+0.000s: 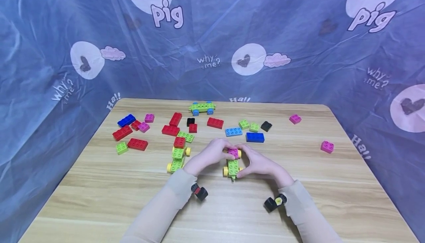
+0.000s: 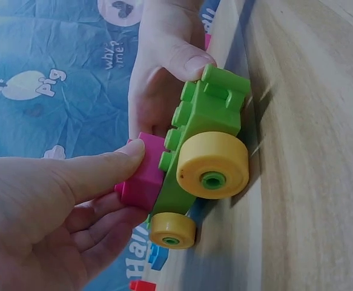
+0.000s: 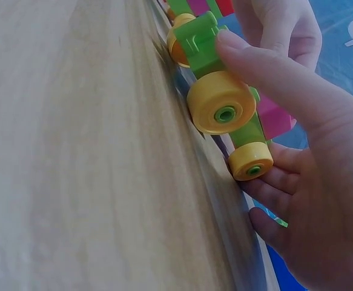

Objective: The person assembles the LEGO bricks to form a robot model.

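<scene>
A green toy car base (image 1: 233, 168) with yellow wheels stands on the table between the two hands. On the studs of its far half sits a pink brick (image 2: 145, 173). My left hand (image 1: 212, 153) pinches this brick between thumb and fingers. From the other side, my right hand (image 1: 260, 161) grips the car base lengthwise, its thumb at the near end and its fingers round the far end. Left of the hands is a second green car base (image 1: 177, 164) with yellow wheels, carrying green and red bricks (image 1: 179, 142).
At the back edge stands a green car base with blue wheels (image 1: 202, 107). Loose bricks in red (image 1: 137, 144), blue (image 1: 255, 137), light blue (image 1: 234, 131), green (image 1: 121, 147), black (image 1: 266, 126) and pink (image 1: 327, 147) lie across the far half of the table (image 1: 99, 195).
</scene>
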Available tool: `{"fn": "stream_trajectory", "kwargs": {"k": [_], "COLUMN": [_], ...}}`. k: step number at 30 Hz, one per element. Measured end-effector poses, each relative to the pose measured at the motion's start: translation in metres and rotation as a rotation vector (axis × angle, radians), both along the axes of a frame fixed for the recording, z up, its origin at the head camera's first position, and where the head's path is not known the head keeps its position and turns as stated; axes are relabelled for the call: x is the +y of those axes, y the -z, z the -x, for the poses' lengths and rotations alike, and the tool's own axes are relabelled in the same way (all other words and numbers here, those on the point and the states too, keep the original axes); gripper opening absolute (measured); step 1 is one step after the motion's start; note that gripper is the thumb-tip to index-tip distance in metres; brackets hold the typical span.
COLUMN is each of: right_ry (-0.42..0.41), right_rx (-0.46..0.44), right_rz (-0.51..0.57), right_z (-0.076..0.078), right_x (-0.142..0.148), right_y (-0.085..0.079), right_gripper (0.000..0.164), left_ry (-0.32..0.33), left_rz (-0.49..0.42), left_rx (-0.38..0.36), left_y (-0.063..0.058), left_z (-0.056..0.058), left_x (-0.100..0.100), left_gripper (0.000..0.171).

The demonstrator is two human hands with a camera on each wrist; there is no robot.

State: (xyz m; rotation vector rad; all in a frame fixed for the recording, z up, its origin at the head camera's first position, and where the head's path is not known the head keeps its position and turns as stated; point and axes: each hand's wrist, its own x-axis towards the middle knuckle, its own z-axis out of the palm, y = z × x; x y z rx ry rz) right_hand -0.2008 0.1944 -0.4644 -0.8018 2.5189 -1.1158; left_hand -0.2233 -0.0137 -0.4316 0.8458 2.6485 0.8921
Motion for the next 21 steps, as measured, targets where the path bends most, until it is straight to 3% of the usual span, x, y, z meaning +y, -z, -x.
{"fn": "stream_trajectory", "kwargs": {"k": [16, 21], "right_ry": [0.001, 0.003], "right_rx": [-0.011, -0.013], "right_rz": [-0.005, -0.004], "right_z": [0.0004, 0.0003], "right_x": [-0.0012, -0.0016], "right_y": [-0.0008, -0.0014], "right_gripper": [0.097, 0.097], "left_ry": [-0.036, -0.026], "left_rz": [-0.005, -0.024], "left_rx": [-0.019, -0.057], "left_y": [-0.0017, -0.0032], "left_z": [-0.0015, 0.0012], "left_x": [0.001, 0.0007], "left_gripper": [0.038, 0.038]}}
